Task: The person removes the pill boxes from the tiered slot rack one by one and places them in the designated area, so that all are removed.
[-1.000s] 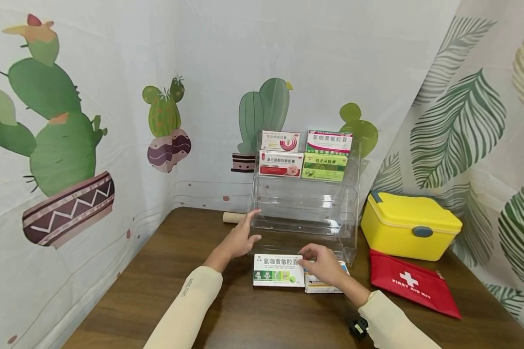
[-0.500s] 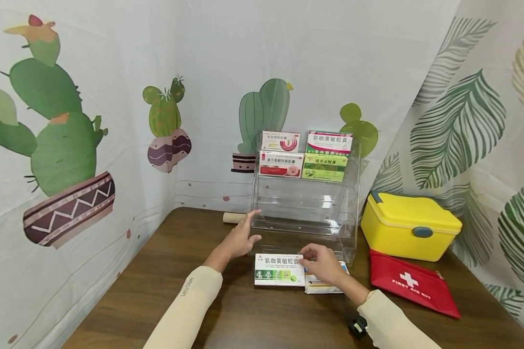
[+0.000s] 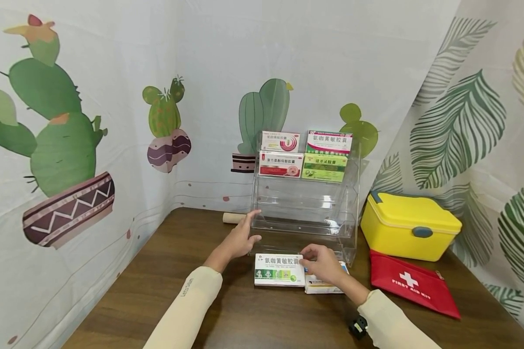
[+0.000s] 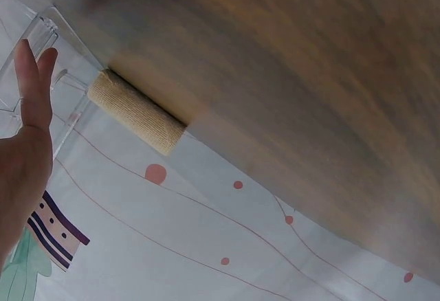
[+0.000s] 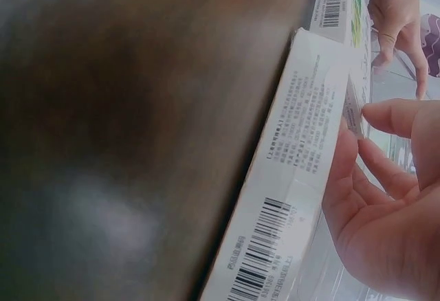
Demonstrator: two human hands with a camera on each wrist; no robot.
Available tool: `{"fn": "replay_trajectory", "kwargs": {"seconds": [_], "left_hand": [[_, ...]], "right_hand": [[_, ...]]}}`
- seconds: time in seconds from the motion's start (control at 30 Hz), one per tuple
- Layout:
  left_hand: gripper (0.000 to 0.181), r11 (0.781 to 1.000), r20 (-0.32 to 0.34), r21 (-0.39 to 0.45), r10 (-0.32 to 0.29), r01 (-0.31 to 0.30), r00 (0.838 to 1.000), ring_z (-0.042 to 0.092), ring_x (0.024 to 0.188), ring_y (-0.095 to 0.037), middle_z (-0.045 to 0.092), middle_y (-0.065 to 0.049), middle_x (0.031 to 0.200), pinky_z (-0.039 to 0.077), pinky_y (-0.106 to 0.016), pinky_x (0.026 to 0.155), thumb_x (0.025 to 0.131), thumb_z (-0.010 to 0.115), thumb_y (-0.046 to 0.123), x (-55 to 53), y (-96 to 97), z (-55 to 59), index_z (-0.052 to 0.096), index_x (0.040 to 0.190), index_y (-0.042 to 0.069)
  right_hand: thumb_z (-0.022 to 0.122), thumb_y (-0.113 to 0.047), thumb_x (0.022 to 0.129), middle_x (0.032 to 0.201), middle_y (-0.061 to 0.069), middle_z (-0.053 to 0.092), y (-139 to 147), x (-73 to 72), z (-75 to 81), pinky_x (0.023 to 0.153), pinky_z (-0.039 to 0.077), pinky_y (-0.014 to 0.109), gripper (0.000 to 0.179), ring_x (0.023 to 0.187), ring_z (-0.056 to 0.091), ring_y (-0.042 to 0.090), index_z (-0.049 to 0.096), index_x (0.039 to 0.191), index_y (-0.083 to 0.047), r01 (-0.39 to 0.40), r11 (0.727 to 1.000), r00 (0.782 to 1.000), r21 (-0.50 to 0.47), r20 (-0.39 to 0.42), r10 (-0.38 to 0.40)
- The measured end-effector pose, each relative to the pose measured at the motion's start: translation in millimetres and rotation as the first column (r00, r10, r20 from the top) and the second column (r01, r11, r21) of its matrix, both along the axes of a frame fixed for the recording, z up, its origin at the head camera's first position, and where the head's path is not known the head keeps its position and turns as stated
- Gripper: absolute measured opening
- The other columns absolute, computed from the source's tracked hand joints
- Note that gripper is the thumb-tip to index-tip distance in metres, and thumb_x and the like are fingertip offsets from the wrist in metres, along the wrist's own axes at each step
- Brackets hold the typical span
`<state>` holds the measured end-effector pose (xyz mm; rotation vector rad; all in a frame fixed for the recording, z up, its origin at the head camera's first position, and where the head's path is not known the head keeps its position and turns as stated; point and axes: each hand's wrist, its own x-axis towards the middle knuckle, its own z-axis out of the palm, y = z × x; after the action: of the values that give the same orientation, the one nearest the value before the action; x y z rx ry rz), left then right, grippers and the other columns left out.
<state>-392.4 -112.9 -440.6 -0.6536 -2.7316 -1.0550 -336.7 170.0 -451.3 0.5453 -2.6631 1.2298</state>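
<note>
A white and green medicine box (image 3: 279, 270) leans upright at the foot of the clear acrylic display rack (image 3: 303, 225). My right hand (image 3: 320, 263) pinches that box by its right edge between thumb and fingers, which the right wrist view shows close up. Below this hand is a second medicine box (image 3: 325, 286), white with blue and orange, partly hidden by the hand; its barcoded side (image 5: 278, 170) faces the right wrist camera. My left hand (image 3: 240, 236) is at the rack's left side, fingers extended, fingertips right at its edge.
Several medicine boxes (image 3: 280, 164) fill the rack's upper tiers. A beige roll (image 4: 137, 112) lies behind the left hand. To the right are a yellow case (image 3: 410, 225) and a red first aid pouch (image 3: 412, 286) on the wooden table (image 3: 244, 320).
The white and green box has shifted very slightly to the right since a second ago. Both hands stay where they were.
</note>
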Motion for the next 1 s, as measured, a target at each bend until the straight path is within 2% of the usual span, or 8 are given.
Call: {"fn": "replay_trajectory", "kwargs": {"seconds": [0.1,0.2,0.3,0.4,0.5,0.63,0.83,1.0], "left_hand": [[0.076,1.0,0.002,-0.003,-0.003,0.003,1.0,0.06,0.103,-0.038,0.028,-0.022,0.156,0.04,-0.061,0.098,0.1,0.06,0.023,0.0,-0.5,0.0,0.011,0.157,0.031],[0.075,1.0,0.013,-0.006,-0.007,0.007,1.0,0.059,0.088,-0.031,0.028,-0.023,0.154,0.041,-0.061,0.097,0.101,0.06,0.022,1.0,-0.2,0.6,0.011,0.157,0.029],[0.074,1.0,0.012,-0.004,-0.01,0.01,1.0,0.059,0.097,-0.033,0.028,-0.024,0.154,0.039,-0.063,0.099,0.101,0.059,0.021,1.5,0.1,1.2,0.011,0.157,0.026],[0.075,1.0,0.012,-0.009,-0.007,0.007,1.0,0.059,0.1,-0.035,0.028,-0.024,0.154,0.042,-0.061,0.096,0.101,0.059,0.022,1.3,0.0,1.3,0.01,0.157,0.029],[0.075,1.0,0.01,-0.007,-0.001,0.001,1.0,0.06,0.089,-0.031,0.03,-0.024,0.153,0.046,-0.057,0.089,0.101,0.059,0.021,0.2,-0.4,1.0,0.01,0.157,0.031],[0.075,1.0,0.019,-0.007,0.005,-0.005,1.0,0.057,0.077,-0.026,0.031,-0.024,0.152,0.046,-0.055,0.087,0.101,0.06,0.021,-0.5,-0.1,0.2,0.011,0.157,0.031],[0.075,1.0,0.017,-0.019,0.008,-0.008,1.0,0.06,0.08,-0.027,0.029,-0.024,0.154,0.047,-0.052,0.085,0.101,0.059,0.023,0.5,0.3,-0.3,0.01,0.157,0.032],[0.075,1.0,0.006,-0.015,0.007,-0.007,1.0,0.062,0.09,-0.031,0.027,-0.023,0.156,0.047,-0.054,0.089,0.101,0.06,0.022,0.4,0.3,-0.3,0.01,0.156,0.033]], "right_hand": [[0.074,-0.006,0.087,0.089,0.007,0.072,0,1.0,1.3,0.052,0.052,0.026,0.014,0.066,0.068,0.013,0.069,0.099,-0.001,-0.017,1.0,1.0,-0.015,0.019,0.017],[0.072,-0.006,0.088,0.09,0.009,0.072,1,1.7,1.2,0.048,0.051,0.028,0.016,0.059,0.068,0.015,0.068,0.102,0.001,-0.031,0.999,0.999,-0.031,0.042,0.032],[0.072,-0.006,0.088,0.09,0.008,0.072,2,2.2,1.4,0.046,0.05,0.027,0.016,0.057,0.067,0.014,0.068,0.102,0.001,-0.03,0.999,0.999,-0.027,0.033,0.031],[0.072,-0.007,0.089,0.089,0.007,0.072,2,4.2,3.2,0.043,0.048,0.027,0.015,0.055,0.066,0.015,0.068,0.101,0.001,-0.027,0.999,0.999,-0.03,0.035,0.028],[0.071,-0.007,0.089,0.09,0.006,0.072,1,7.0,5.7,0.041,0.047,0.028,0.016,0.055,0.066,0.016,0.068,0.103,0.0,-0.029,0.999,0.998,-0.042,0.059,0.031],[0.07,-0.007,0.09,0.092,0.006,0.071,1,12.6,8.1,0.04,0.046,0.028,0.017,0.055,0.066,0.018,0.067,0.106,0.0,-0.023,0.998,0.995,-0.059,0.096,0.029],[0.069,-0.007,0.091,0.092,0.009,0.07,2,22.8,10.0,0.038,0.044,0.028,0.018,0.053,0.066,0.021,0.066,0.106,0.001,-0.039,0.996,0.993,-0.084,0.112,0.048],[0.07,-0.008,0.09,0.094,0.009,0.072,3,29.1,9.4,0.038,0.047,0.031,0.019,0.055,0.067,0.022,0.066,0.107,0.0,-0.05,0.995,0.988,-0.091,0.138,0.063]]}}
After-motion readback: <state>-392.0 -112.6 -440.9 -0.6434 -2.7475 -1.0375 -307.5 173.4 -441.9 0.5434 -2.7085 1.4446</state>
